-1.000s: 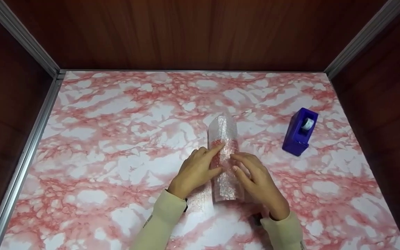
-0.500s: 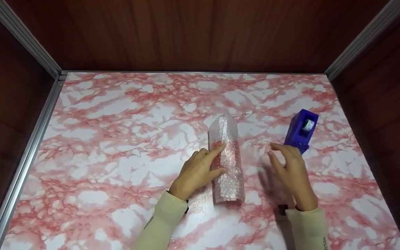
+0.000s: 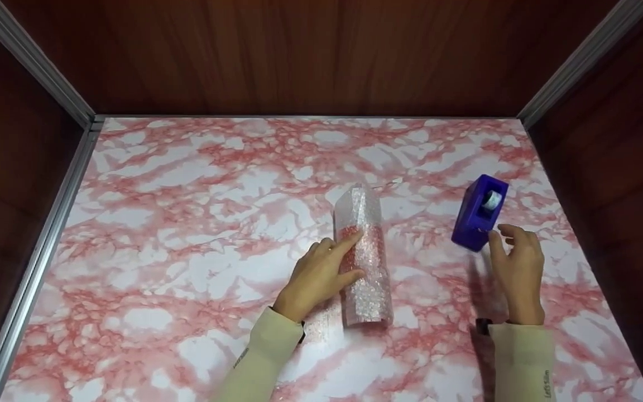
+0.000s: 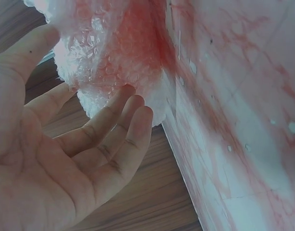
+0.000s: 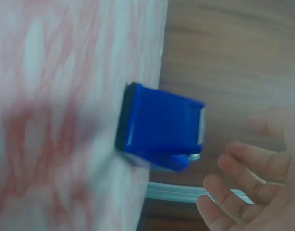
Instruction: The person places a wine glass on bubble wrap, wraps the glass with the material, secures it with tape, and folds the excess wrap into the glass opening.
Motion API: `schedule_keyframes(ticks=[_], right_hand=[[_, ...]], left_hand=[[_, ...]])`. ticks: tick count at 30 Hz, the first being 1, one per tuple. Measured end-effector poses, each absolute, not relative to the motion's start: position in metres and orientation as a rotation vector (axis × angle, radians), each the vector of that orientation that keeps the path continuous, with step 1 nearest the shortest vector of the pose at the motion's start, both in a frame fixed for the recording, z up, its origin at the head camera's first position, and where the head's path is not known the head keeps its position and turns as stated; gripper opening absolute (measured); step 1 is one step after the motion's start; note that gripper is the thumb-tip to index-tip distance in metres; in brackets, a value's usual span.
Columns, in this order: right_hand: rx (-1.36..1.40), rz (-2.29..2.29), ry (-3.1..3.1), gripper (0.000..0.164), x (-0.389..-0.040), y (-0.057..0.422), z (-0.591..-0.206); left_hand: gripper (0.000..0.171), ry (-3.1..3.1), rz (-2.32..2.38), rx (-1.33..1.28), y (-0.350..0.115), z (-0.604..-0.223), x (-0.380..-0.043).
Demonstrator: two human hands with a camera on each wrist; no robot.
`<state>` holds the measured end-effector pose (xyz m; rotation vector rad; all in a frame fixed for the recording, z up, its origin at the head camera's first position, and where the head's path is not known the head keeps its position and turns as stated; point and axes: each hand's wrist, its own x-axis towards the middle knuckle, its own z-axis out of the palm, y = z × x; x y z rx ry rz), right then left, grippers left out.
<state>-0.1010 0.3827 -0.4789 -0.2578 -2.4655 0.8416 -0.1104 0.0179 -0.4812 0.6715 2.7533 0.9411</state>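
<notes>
A bubble-wrapped cylinder (image 3: 367, 254) lies lengthwise on the table, with a reddish band showing through its middle. My left hand (image 3: 316, 276) rests on its left side, thumb and index finger extended over the top. In the left wrist view, the fingers (image 4: 138, 122) of that hand lie loosely against the bubble wrap (image 4: 133, 53). At the right, my right hand (image 3: 519, 265) hovers by the near end of a blue-purple tape dispenser (image 3: 469, 223), which holds a roll of clear tape (image 3: 492, 200). The right wrist view shows relaxed fingers (image 5: 234, 199) apart from the dispenser (image 5: 164, 122).
The table (image 3: 187, 257) has a red-and-white marbled cover. Dark wood panels (image 3: 310, 56) stand at the back and both sides, with metal rails (image 3: 37, 262) along the left edge and corners.
My right hand has left the bubble-wrapped cylinder and moved right to the tape dispenser's near end. My left hand has stayed on the cylinder.
</notes>
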Motion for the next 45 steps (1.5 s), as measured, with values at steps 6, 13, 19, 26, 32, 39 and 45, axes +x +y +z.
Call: schedule_keyframes(ticks=[6, 13, 19, 26, 32, 39, 45], right_hand=[[-0.601, 1.085, -2.54, 0.042, -0.109, 0.391, -0.487], [-0.934, 1.66, -2.281, 0.037, -0.129, 0.394, -0.489], [-0.977, 1.8, -2.083, 0.02, -0.137, 0.391, -0.487], [-1.0, 1.833, -2.023, 0.02, -0.137, 0.388, -0.482], [-0.958, 1.942, -1.882, 0.019, -0.135, 0.382, -0.479], [-0.905, 1.981, -1.783, 0.015, -0.136, 0.371, -0.48], [-0.911, 2.006, -1.802, 0.014, -0.131, 0.365, -0.479]], left_hand=[[0.074, 2.757, 0.926, 0.666, 0.02, -0.481, -0.111], [0.074, 2.755, 0.936, 0.659, 0.02, -0.483, -0.111], [0.074, 2.749, 0.937, 0.673, 0.022, -0.484, -0.111], [0.073, 2.753, 0.968, 0.67, 0.023, -0.484, -0.111], [0.074, 2.722, 0.992, 0.646, 0.022, -0.483, -0.109], [0.075, 2.734, 1.011, 0.661, 0.022, -0.484, -0.109], [0.075, 2.731, 1.021, 0.667, 0.022, -0.484, -0.109]])
